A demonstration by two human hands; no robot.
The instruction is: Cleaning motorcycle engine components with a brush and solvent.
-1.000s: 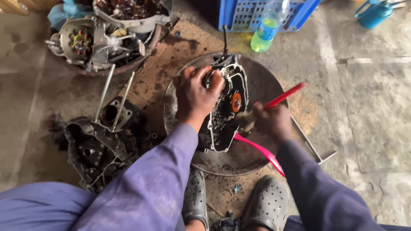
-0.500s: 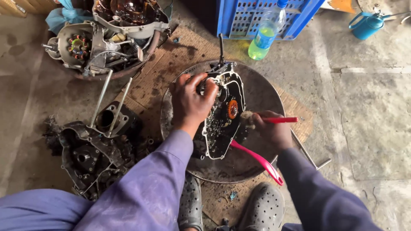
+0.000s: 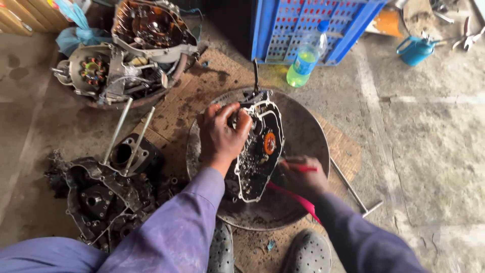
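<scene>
A black engine case half (image 3: 257,156) with a pale gasket rim and an orange gear stands tilted in a round metal pan (image 3: 308,126). My left hand (image 3: 221,134) grips the case's upper edge and holds it up. My right hand (image 3: 298,177) is closed on a red-handled brush (image 3: 302,169), its bristle end against the case's right side, just below the orange gear. A pink strip-like tool (image 3: 295,199) lies in the pan under my right wrist.
A dirty crankcase with a cylinder and two long studs (image 3: 108,182) lies left. A basin of engine parts (image 3: 126,60) sits at top left. A blue crate (image 3: 313,25), a bottle of green liquid (image 3: 303,58), a blue oil can (image 3: 415,49) and a T-wrench (image 3: 353,189) lie around.
My right hand has swung the red brush down from a raised angle to lie low against the case's right side. The left hand keeps its grip. The view has shifted downward.
</scene>
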